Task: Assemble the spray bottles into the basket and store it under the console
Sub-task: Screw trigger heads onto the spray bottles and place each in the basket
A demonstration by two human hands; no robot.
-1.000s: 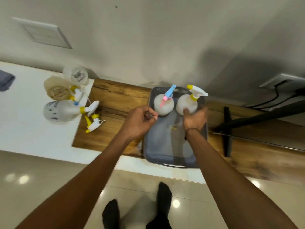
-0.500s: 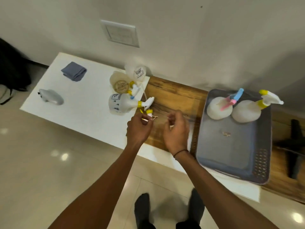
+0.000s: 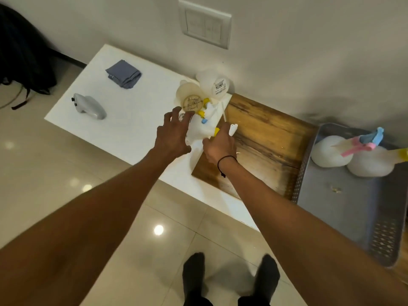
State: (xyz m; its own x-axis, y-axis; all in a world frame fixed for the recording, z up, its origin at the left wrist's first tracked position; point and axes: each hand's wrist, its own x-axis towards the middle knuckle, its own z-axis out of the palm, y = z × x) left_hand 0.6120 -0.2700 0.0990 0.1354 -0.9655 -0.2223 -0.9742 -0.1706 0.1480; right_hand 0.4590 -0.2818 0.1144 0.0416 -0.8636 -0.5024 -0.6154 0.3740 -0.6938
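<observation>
Two bare hands reach over a cluster of white spray bottles lying at the seam of the white and wooden parts of the bench. The left hand hovers with its fingers spread wide, released, just above the nearest lying bottle and holding nothing. The right hand has its fingers curled around a loose white trigger head with a yellow collar, right beside that bottle's neck. Two more bottles lie behind, bases toward the camera, touching each other, with a thin white dip tube beside them. Farther left on the bench lie a folded grey cloth and a grey handheld controller, well apart from the hands. At the right stands a grey basket holding two assembled bottles: one with a pink-and-blue trigger, one with a yellow collar, side by side at its far end.
</observation>
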